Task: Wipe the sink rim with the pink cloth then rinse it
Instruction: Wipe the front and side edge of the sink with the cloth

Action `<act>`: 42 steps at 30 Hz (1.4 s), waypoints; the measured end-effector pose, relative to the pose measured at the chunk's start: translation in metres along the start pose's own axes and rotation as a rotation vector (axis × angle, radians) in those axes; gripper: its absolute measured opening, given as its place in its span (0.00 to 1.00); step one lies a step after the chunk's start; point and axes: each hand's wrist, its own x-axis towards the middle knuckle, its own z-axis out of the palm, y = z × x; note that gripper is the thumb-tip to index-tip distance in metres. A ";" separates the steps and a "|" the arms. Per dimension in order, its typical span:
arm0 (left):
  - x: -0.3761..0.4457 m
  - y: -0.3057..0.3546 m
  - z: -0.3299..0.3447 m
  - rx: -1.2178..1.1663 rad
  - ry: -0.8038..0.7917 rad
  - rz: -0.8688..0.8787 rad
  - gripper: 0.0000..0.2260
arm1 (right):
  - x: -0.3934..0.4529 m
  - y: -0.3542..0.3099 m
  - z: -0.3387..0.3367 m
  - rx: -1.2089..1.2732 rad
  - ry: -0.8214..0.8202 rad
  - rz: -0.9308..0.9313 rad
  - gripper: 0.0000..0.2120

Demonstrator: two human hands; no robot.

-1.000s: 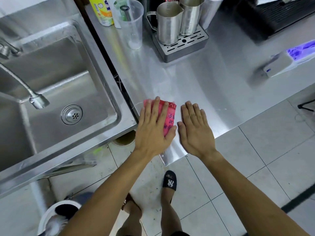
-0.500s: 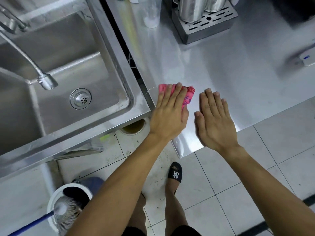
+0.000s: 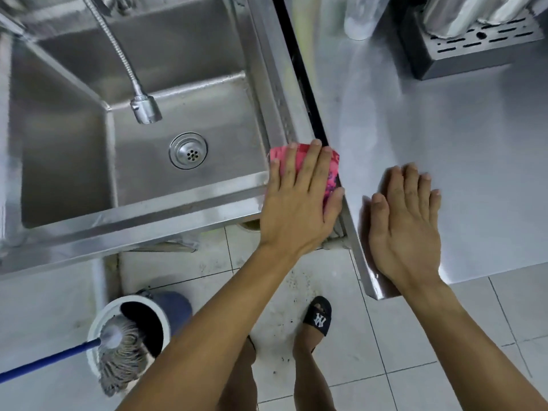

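Two hands: both flat and palm-down at the sink's near right corner, neither one curled round anything
Mop and bucket: mop head [image 3: 121, 348] in a white bucket [image 3: 98, 321] on the tiled floor, nearer the viewer than the sink's front rim and off to its left; blue handle running out of view
Sandal: black slide [image 3: 318, 317] on the floor, below the sink's right corner
Right hand: right hand [image 3: 406, 226] spread on the steel counter [image 3: 444, 158] just right of the sink; fingers straight and close together; holds nothing
Left hand: left hand [image 3: 299, 209] pressing on the pink cloth [image 3: 333, 170] with straight fingers; no pinch visible
Cloth position: on the sink rim [image 3: 178, 203] at the near right corner, its right edge over the dark gap between sink and counter; mostly hidden under the fingers
Cloth handling: judged soft, thin and light, likely to bunch or slide on wet steel; flat-palm pressure suits wiping; for rinsing, gather it at the exposed far edge
Basin: drain [image 3: 188, 150] mid-floor; flexible tap nozzle [image 3: 146, 109] hanging above it
Far counter: slotted drip tray [image 3: 474, 43] with steel jugs, well beyond the sink's right rim
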 end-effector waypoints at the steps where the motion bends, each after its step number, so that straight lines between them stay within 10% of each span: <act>1: 0.002 0.000 0.001 0.000 0.018 0.009 0.29 | -0.001 -0.004 0.003 0.006 -0.017 -0.045 0.31; 12: -0.060 -0.094 -0.019 0.037 0.081 -0.405 0.28 | 0.004 -0.052 0.026 0.116 -0.070 -0.350 0.27; 21: -0.052 -0.075 -0.009 -0.064 0.148 -0.105 0.25 | 0.023 -0.069 0.048 -0.061 -0.091 -0.547 0.27; 28: -0.084 -0.129 -0.024 0.034 0.132 -0.551 0.26 | 0.019 -0.098 0.055 -0.153 -0.221 -0.786 0.26; 36: -0.114 -0.171 -0.035 0.049 0.001 -0.037 0.27 | 0.024 -0.111 0.066 -0.235 -0.163 -0.896 0.27; 42: -0.098 -0.144 -0.026 0.045 0.112 -0.453 0.25 | 0.022 -0.116 0.072 -0.231 -0.131 -0.889 0.26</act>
